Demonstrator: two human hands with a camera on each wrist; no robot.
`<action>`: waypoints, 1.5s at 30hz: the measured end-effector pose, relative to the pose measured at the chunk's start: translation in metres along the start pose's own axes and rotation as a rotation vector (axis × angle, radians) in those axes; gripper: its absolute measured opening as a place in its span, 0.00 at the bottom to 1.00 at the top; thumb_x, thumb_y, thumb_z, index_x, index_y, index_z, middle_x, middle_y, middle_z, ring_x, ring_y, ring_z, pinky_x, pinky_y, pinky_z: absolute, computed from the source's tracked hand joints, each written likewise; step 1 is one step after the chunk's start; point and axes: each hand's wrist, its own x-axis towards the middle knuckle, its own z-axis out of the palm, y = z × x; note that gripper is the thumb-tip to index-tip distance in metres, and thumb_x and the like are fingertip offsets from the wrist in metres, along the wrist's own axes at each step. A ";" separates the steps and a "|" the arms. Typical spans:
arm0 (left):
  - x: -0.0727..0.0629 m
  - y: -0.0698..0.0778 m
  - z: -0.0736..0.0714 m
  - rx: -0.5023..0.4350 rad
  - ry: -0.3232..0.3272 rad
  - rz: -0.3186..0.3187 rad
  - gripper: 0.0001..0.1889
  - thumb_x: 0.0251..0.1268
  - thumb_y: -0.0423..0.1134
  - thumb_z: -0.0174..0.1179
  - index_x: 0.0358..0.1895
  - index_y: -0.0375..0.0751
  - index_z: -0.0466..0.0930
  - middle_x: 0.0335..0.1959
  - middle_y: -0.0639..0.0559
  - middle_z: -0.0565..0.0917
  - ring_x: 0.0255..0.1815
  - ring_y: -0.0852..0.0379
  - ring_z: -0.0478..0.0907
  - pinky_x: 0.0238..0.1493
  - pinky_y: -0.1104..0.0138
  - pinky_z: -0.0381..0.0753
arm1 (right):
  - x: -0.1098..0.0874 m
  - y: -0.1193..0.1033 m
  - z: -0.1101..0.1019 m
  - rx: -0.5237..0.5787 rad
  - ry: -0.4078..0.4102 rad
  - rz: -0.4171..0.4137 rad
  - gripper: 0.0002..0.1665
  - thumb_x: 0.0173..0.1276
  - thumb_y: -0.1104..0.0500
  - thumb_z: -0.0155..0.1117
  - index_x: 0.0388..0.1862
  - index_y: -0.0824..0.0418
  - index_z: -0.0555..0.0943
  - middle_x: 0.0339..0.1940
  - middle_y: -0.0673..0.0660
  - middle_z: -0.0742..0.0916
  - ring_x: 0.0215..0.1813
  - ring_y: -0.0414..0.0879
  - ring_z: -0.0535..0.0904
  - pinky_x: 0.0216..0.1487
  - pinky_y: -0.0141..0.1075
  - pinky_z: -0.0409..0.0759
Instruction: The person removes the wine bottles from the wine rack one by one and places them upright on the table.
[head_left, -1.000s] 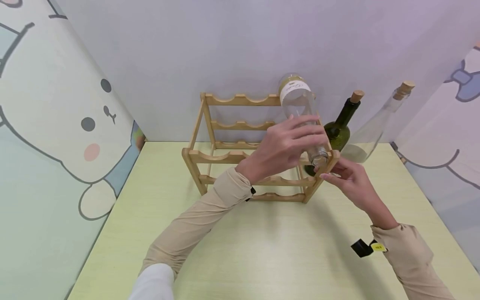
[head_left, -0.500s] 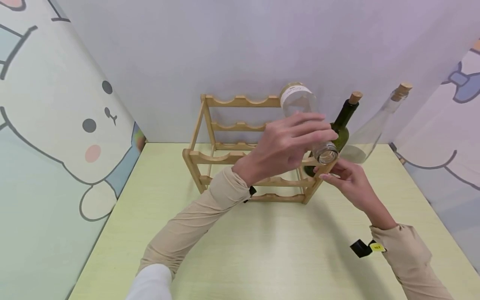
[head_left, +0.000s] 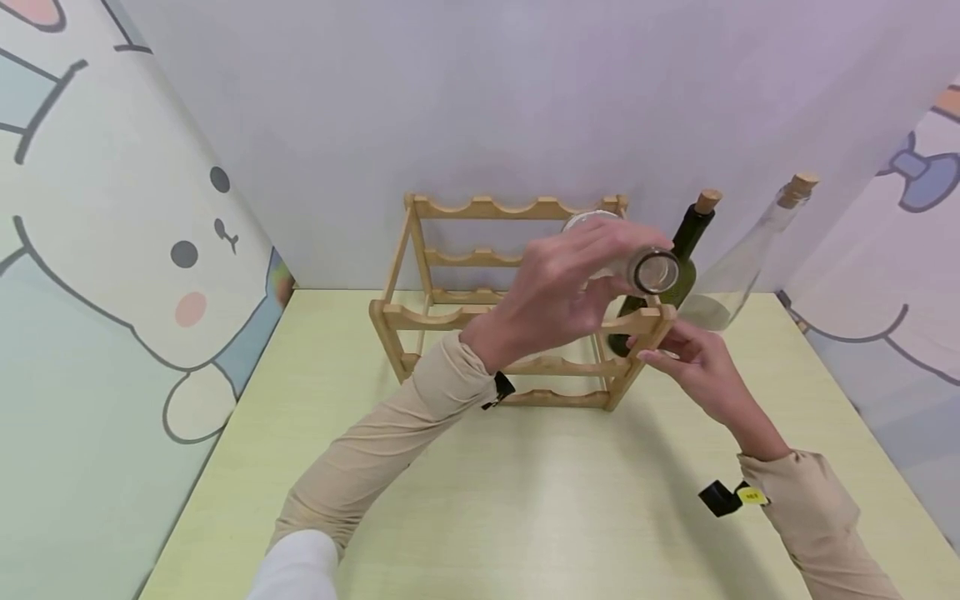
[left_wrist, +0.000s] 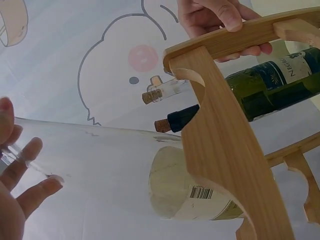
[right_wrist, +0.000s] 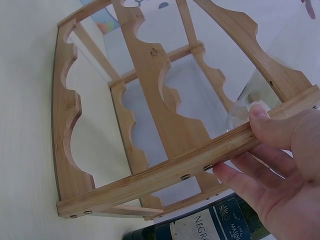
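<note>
My left hand (head_left: 558, 279) grips a clear glass bottle (left_wrist: 100, 165) near its neck, with the open mouth facing the head camera. In the left wrist view the bottle's labelled base end lies behind a scalloped rail of the wooden wine rack (head_left: 435, 318). The bottle tilts above the rack's right-hand side, and the hand hides much of its body in the head view. Low on the right, my right hand (head_left: 697, 367) holds the rack's front right post, its thumb (right_wrist: 260, 112) on one face and fingers beneath.
Just right of the rack stand a corked green wine bottle (head_left: 693, 229) and a taller corked clear bottle (head_left: 750, 258). A pale wall rises close behind the rack. Cartoon-printed panels (head_left: 105, 250) flank the light yellow table (head_left: 525, 508).
The clear bottle has tipped: its base end has sunk toward the rack while its mouth has risen and shifted slightly right. My right hand keeps its hold on the post.
</note>
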 end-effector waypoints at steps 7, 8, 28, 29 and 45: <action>0.007 0.003 -0.006 -0.048 0.039 -0.049 0.17 0.59 0.33 0.65 0.49 0.25 0.76 0.46 0.43 0.83 0.52 0.58 0.78 0.57 0.74 0.72 | -0.002 0.002 0.000 -0.005 0.005 0.008 0.24 0.63 0.70 0.63 0.60 0.63 0.74 0.45 0.70 0.83 0.47 0.44 0.83 0.44 0.30 0.82; 0.008 0.003 -0.006 -0.048 0.045 -0.047 0.18 0.58 0.33 0.66 0.49 0.25 0.76 0.47 0.42 0.82 0.52 0.58 0.78 0.56 0.74 0.72 | -0.002 0.003 0.000 -0.006 0.005 0.007 0.24 0.63 0.70 0.63 0.59 0.64 0.74 0.45 0.70 0.83 0.47 0.44 0.83 0.44 0.30 0.82; 0.046 0.013 -0.030 -0.264 0.150 -0.055 0.23 0.56 0.29 0.66 0.51 0.21 0.68 0.46 0.34 0.80 0.51 0.65 0.76 0.52 0.70 0.78 | -0.003 0.004 0.001 -0.026 0.005 0.008 0.22 0.63 0.69 0.64 0.57 0.63 0.75 0.44 0.71 0.83 0.45 0.43 0.84 0.44 0.30 0.82; 0.048 0.013 -0.032 -0.277 0.162 -0.054 0.23 0.56 0.28 0.66 0.50 0.21 0.68 0.45 0.34 0.80 0.51 0.66 0.76 0.50 0.70 0.79 | -0.002 0.004 0.001 -0.026 0.003 0.010 0.22 0.63 0.69 0.64 0.57 0.63 0.75 0.44 0.71 0.83 0.45 0.43 0.84 0.44 0.30 0.82; 0.064 -0.048 -0.015 -0.333 0.213 -0.062 0.34 0.51 0.44 0.72 0.61 0.41 0.66 0.50 0.56 0.79 0.51 0.65 0.78 0.32 0.68 0.84 | 0.000 0.003 0.001 -0.002 0.001 -0.007 0.19 0.63 0.70 0.64 0.54 0.65 0.77 0.44 0.71 0.83 0.46 0.44 0.84 0.43 0.31 0.82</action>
